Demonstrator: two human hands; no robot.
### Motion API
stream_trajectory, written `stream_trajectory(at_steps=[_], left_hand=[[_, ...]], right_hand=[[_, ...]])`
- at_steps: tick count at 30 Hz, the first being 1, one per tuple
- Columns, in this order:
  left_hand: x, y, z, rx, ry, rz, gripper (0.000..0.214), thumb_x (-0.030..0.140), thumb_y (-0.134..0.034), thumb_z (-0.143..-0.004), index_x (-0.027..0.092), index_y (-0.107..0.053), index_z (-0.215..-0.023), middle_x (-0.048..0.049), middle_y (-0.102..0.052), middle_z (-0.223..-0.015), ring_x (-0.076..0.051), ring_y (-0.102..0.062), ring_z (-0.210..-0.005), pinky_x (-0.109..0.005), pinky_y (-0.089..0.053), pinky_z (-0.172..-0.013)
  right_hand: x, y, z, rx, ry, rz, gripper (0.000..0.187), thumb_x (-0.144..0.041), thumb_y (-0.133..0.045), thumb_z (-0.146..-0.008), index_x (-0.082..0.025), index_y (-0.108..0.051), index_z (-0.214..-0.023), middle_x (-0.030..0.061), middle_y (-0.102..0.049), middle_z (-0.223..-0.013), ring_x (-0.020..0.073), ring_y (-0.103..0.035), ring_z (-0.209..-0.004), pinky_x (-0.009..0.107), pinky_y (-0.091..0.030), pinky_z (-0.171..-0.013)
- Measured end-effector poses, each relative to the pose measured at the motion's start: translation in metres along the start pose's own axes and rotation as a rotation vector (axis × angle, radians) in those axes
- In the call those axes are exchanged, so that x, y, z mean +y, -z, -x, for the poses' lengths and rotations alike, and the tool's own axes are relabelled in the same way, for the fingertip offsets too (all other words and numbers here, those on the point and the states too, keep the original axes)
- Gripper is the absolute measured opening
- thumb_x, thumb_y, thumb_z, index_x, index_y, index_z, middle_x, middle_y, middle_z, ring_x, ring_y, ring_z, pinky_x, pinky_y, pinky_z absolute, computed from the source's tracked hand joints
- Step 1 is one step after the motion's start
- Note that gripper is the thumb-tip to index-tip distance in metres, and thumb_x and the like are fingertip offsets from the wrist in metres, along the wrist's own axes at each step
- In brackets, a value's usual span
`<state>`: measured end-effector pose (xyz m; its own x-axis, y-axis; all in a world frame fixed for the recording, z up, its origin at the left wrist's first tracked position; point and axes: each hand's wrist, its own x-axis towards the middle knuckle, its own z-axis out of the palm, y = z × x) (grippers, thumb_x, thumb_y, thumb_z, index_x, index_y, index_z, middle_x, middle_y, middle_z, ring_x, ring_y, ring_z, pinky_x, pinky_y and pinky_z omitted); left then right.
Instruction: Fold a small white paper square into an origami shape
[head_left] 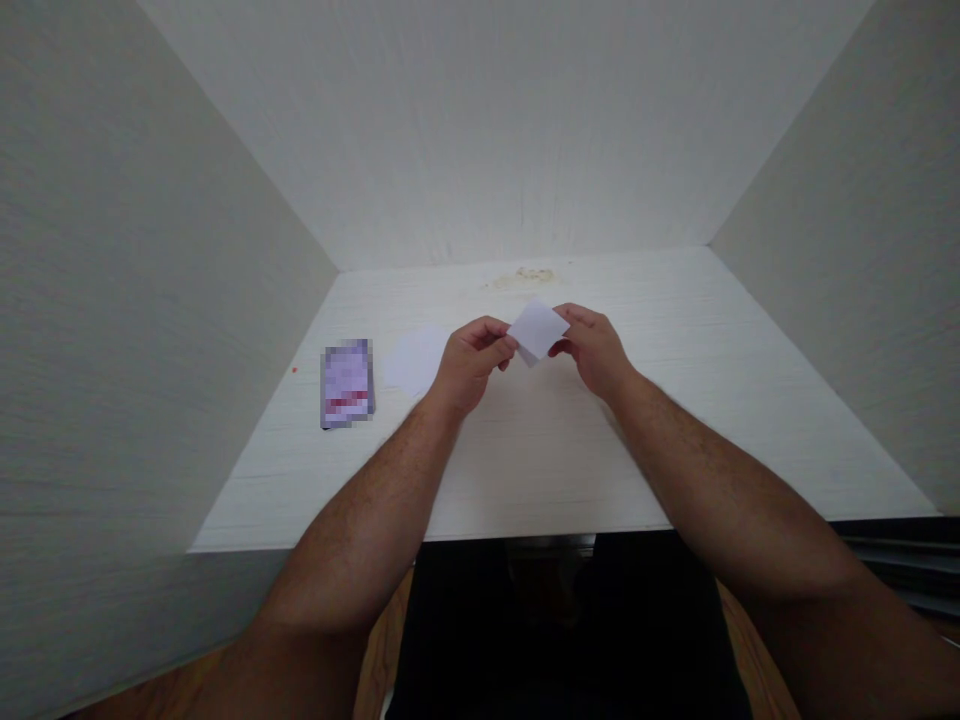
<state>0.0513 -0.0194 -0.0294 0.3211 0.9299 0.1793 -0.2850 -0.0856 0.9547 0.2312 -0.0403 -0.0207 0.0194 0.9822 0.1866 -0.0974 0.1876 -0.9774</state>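
Walls: Pale walls are enclosing the desk at the back and on both sides.
Desk marks: A brown stain is showing near the back wall; a red speck is lying near the left edge.
Paper: We are keeping the paper between our hands, over the middle of the desk. It is presenting a diamond outline, with a second layer showing below its lower left edge.
Left hand: Our left hand is pinching the left corner between thumb and finger.
Right hand: Our right hand is meeting the right corner, its fingers passing partly behind; we are unable to tell whether they are gripping.
Axis: The diagonals are looking about equal, so no long axis is standing out; one diagonal is running from hand to hand, and neither hand is lying clearly nearer.
Sheets: White sheets are lying just beside our left hand.
Slab: A pixelated slab is lying farther left, its identity hidden.
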Motion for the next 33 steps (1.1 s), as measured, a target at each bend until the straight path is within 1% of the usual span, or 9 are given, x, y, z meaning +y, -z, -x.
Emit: stream_trajectory(at_steps=[1,3,6,8,10,15,20,26,33], left_hand=[[-0.0007,0.0013,-0.0005,0.015,0.006,-0.029,0.022,0.033,-0.08,-0.065,0.019,-0.065,-0.075,0.0038,-0.058,-0.059,-0.007,-0.048,-0.052,-0.021,-0.037,-0.051],[-0.0012,0.002,-0.0006,0.03,0.019,-0.089,0.018,0.03,-0.078,-0.067,0.018,-0.065,-0.074,0.005,-0.054,-0.054,-0.006,-0.044,-0.048,-0.021,-0.033,-0.048],[0.0002,-0.0012,0.0013,0.018,0.035,-0.164,0.015,0.028,-0.075,-0.068,0.017,-0.066,-0.071,0.0043,-0.054,-0.052,-0.006,-0.043,-0.045,-0.021,-0.031,-0.046],[0.0022,-0.0039,0.0026,0.01,0.049,-0.219,0.013,0.027,-0.073,-0.069,0.016,-0.067,-0.07,0.0031,-0.057,-0.051,-0.006,-0.044,-0.045,-0.021,-0.032,-0.046],[0.004,-0.0057,0.0033,0.019,0.067,-0.277,0.011,0.026,-0.071,-0.07,0.015,-0.068,-0.071,0.0021,-0.058,-0.052,-0.007,-0.046,-0.044,-0.021,-0.034,-0.045],[0.0055,-0.0052,0.0027,0.029,0.095,-0.349,0.01,0.023,-0.067,-0.07,0.013,-0.069,-0.071,0.0008,-0.06,-0.051,-0.007,-0.047,-0.043,-0.021,-0.035,-0.045],[0.0057,-0.0046,0.0028,0.029,0.094,-0.4,0.008,0.02,-0.065,-0.07,0.014,-0.068,-0.068,0.0002,-0.061,-0.051,-0.007,-0.048,-0.043,-0.021,-0.035,-0.044],[0.0063,-0.0055,0.0031,0.039,0.098,-0.395,0.007,0.02,-0.064,-0.068,0.014,-0.065,-0.065,0.0005,-0.061,-0.05,-0.007,-0.047,-0.043,-0.021,-0.034,-0.044],[0.005,-0.004,0.0036,0.048,0.117,-0.41,0.009,0.021,-0.063,-0.069,0.014,-0.063,-0.062,0.0001,-0.06,-0.05,-0.007,-0.046,-0.043,-0.021,-0.034,-0.045]], right_hand=[[-0.0013,0.0023,-0.0011,0.011,0.012,-0.029,0.025,-0.044,-0.064,-0.079,-0.019,-0.069,-0.079,0.0025,-0.065,-0.077,0.0122,-0.058,-0.068,0.024,-0.047,-0.055],[-0.0035,0.0064,-0.0019,-0.032,-0.008,-0.031,0.031,-0.048,-0.062,-0.081,-0.018,-0.069,-0.08,0.0031,-0.065,-0.074,0.0125,-0.058,-0.063,0.025,-0.046,-0.051],[-0.0051,0.009,-0.0005,-0.098,-0.049,0.125,0.025,-0.041,-0.071,-0.076,-0.016,-0.068,-0.073,0.0003,-0.06,-0.06,0.0102,-0.052,-0.05,0.024,-0.041,-0.046],[-0.005,0.0088,0.0008,-0.086,-0.047,0.23,0.02,-0.034,-0.072,-0.073,-0.016,-0.067,-0.068,-0.0013,-0.058,-0.055,0.0089,-0.049,-0.047,0.023,-0.039,-0.044],[-0.0049,0.0081,0.0015,-0.066,-0.037,0.28,0.019,-0.032,-0.07,-0.074,-0.015,-0.066,-0.066,-0.0018,-0.058,-0.053,0.0085,-0.05,-0.046,0.022,-0.038,-0.044],[-0.0069,0.008,0.0023,-0.078,-0.039,0.31,0.018,-0.031,-0.069,-0.073,-0.015,-0.065,-0.066,-0.0017,-0.059,-0.053,0.0081,-0.051,-0.047,0.021,-0.039,-0.044],[-0.0091,0.0087,0.0031,-0.099,-0.034,0.328,0.017,-0.031,-0.068,-0.074,-0.015,-0.067,-0.068,-0.0013,-0.06,-0.054,0.0083,-0.052,-0.047,0.021,-0.041,-0.044],[-0.0097,0.0066,0.0027,-0.099,-0.031,0.331,0.017,-0.031,-0.067,-0.073,-0.014,-0.067,-0.068,-0.0012,-0.06,-0.055,0.0081,-0.052,-0.047,0.021,-0.041,-0.044],[-0.0092,0.0079,0.0028,-0.163,0.01,0.372,0.016,-0.028,-0.064,-0.076,-0.014,-0.07,-0.073,-0.0003,-0.063,-0.057,0.0082,-0.053,-0.047,0.021,-0.042,-0.044]])
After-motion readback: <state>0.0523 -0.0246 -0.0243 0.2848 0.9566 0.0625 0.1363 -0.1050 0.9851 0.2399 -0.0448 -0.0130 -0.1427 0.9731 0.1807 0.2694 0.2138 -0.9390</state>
